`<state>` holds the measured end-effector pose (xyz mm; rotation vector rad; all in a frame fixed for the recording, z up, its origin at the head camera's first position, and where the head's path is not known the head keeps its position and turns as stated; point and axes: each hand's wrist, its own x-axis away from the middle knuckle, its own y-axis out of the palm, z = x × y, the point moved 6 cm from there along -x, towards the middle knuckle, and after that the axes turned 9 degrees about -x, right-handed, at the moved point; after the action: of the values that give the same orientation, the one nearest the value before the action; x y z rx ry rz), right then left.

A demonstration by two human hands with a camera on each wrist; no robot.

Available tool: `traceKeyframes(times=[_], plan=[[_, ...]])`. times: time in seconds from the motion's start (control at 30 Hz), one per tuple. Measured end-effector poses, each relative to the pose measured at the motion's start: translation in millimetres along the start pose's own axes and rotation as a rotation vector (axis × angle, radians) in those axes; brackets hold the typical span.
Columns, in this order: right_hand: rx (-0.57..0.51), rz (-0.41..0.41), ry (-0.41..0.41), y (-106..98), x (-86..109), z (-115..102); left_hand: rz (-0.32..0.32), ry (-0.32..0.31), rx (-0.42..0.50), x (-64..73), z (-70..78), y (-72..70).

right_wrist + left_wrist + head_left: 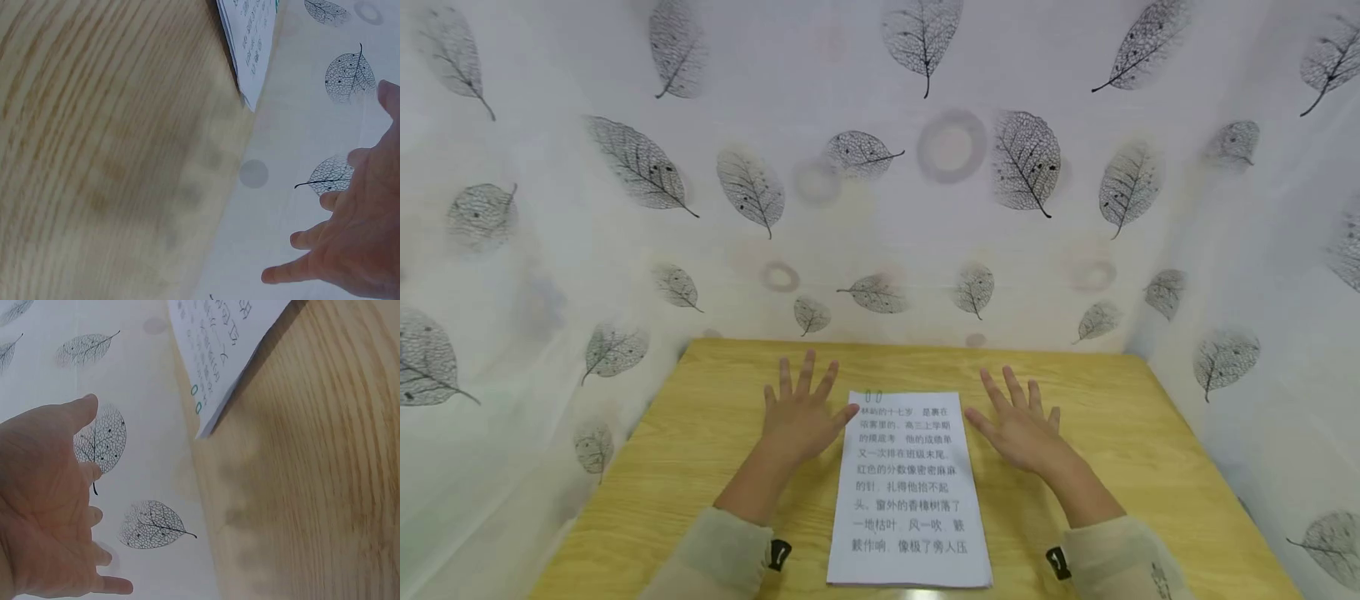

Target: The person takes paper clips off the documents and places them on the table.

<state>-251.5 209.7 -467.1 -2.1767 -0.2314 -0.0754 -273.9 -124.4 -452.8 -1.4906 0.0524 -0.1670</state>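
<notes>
A stack of white paper sheets [910, 500] printed with large Chinese characters lies on the wooden table between my hands. Two paper clips [874, 397] sit at its top left edge, showing green in the left wrist view. To the left of the sheets, my left hand [797, 421] is spread with straight fingers and holds nothing. On the other side my right hand [1024, 429] has its fingers fanned out too, with nothing in it. Both wrist views show the hands raised above the table, their shadows falling on the wood.
The wooden table [662, 467] narrows toward its back edge. Behind it and along both sides hangs a pale sheet [880, 225] printed with dark skeleton leaves. Small black devices stick out at the left cuff [779, 554] and the right cuff [1058, 562].
</notes>
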Motion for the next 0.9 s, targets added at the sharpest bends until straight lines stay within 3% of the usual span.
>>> traceKeyframes(times=[0.2, 0.4, 0.63, 0.9], plan=[[-0.013, 0.006, 0.004, 0, -0.8, 7, -0.010, 0.006, -0.003, -6.4, 2.2, 2.2], [-0.035, 0.054, -0.047, -6, -4.8, 4, -0.012, -0.018, -0.020, -8.5, -7.3, 2.9], [-0.150, 0.009, -0.101, -4, -13.1, 6, -0.003, -0.015, -0.010, -3.4, -18.6, 2.6], [-0.281, -0.047, -0.019, 21, -46.8, 22, -0.030, 0.001, 0.045, 2.5, -20.1, 4.9]])
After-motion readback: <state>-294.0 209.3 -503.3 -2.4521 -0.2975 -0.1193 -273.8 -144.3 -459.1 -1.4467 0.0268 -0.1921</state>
